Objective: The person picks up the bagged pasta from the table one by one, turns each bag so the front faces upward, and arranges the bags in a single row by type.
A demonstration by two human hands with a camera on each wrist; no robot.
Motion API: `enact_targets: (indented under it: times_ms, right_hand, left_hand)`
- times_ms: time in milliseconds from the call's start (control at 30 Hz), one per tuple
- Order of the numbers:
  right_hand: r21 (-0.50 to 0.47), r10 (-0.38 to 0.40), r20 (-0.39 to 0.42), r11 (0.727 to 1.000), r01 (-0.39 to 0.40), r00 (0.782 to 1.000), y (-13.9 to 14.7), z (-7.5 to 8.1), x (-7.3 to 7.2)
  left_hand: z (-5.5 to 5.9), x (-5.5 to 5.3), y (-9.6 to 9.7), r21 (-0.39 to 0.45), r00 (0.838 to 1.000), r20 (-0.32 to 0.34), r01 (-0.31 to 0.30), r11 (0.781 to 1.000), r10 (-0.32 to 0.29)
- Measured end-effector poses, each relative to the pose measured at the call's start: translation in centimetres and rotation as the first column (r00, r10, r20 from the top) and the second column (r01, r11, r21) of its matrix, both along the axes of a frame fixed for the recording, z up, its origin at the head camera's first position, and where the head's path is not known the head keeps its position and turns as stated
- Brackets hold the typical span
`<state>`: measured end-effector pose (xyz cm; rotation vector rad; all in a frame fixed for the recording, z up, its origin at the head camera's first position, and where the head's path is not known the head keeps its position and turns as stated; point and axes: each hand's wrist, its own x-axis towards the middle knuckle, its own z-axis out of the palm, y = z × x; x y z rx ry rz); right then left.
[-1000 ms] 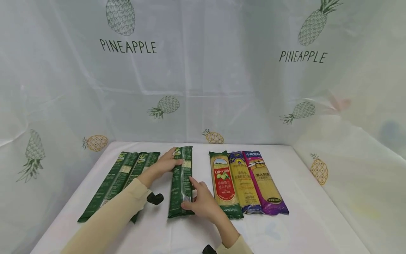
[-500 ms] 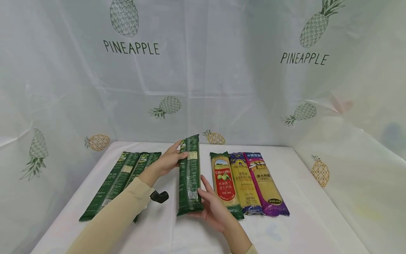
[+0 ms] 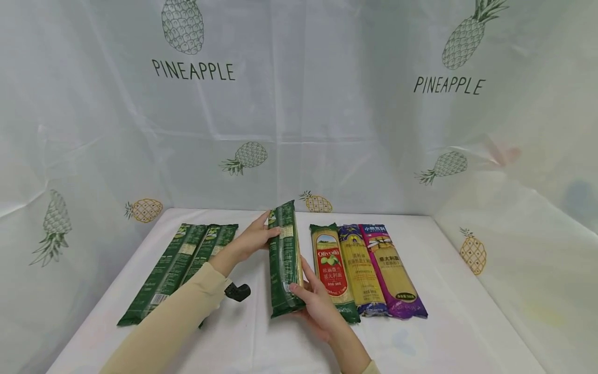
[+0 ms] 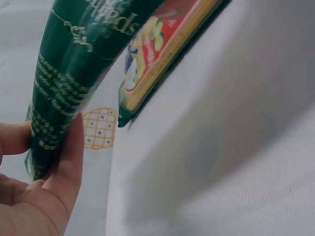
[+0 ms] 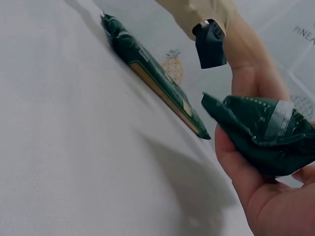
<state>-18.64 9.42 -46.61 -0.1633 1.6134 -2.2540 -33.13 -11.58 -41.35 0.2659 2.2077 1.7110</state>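
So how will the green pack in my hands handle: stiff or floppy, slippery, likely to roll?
The green pack is probably fairly stiff: it looks straight between your left hand and right hand. Its shiny wrapper may be slippery. Long and flattish, it seems unlikely to roll.

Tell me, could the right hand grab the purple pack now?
Probably not: the right hand grips the raised green pack, and the red-labelled pack and yellow pack lie between.

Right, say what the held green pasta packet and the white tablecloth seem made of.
Held green pasta packet: glossy, probably plastic film, from bright highlights and creased end. White tablecloth: matte, likely fabric, possibly coated, from fine grain in wrist views.
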Motion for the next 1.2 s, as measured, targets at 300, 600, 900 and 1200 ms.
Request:
enact_targets:
  times_ms: [300,600,900,1200]
  right_hand:
    - [0.169,-0.108,-0.082,0.978,0.121,0.991,-0.4,-0.1,0.2]
    - [0.219,-0.113,-0.110,0.966,0.135,0.987,-0.4,-0.2,0.2]
    - [0.234,-0.102,-0.130,0.963,0.130,0.986,-0.4,-0.3,0.4]
    - [0.290,-0.093,-0.116,0.949,0.123,0.989,-0.4,0.3,0.2]
  left_hand:
    - [-0.3,0.3,0.6,-0.265,0.983,-0.184,-0.053,0.963,0.003]
    - [-0.3,1.3,1.9,-0.355,0.953,-0.299,-0.061,0.933,-0.051]
    - [-1.6,1.4,1.8,-0.319,0.975,-0.221,-0.065,0.946,-0.007]
    - [-1.8,2.0,2.1,-0.247,0.975,-0.213,-0.112,0.962,0.059]
